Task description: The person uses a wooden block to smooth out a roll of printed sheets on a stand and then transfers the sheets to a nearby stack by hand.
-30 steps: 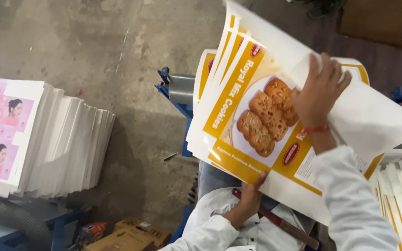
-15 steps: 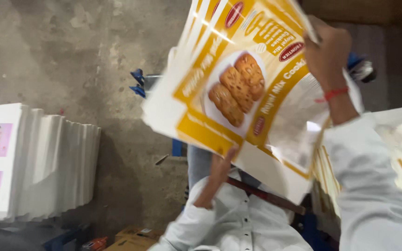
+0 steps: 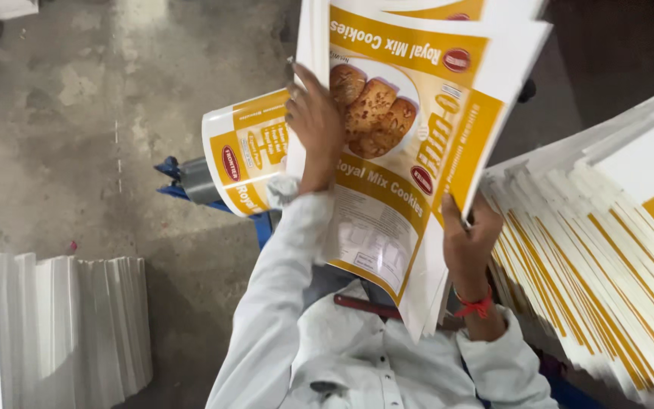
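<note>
Overhead, hands (image 3: 395, 189) gripping printed sheets' (image 3: 410, 144) edges

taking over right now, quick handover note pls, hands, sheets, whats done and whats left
Left hand: grips the left edge of the bundle of printed sheets.
Right hand: grips its lower right edge.
The bundle is held up in front of the body. A fanned stack of similar sheets lies to the right, a white stack lower left.
Done: bundle in hand. Left: not yet set down.
</note>
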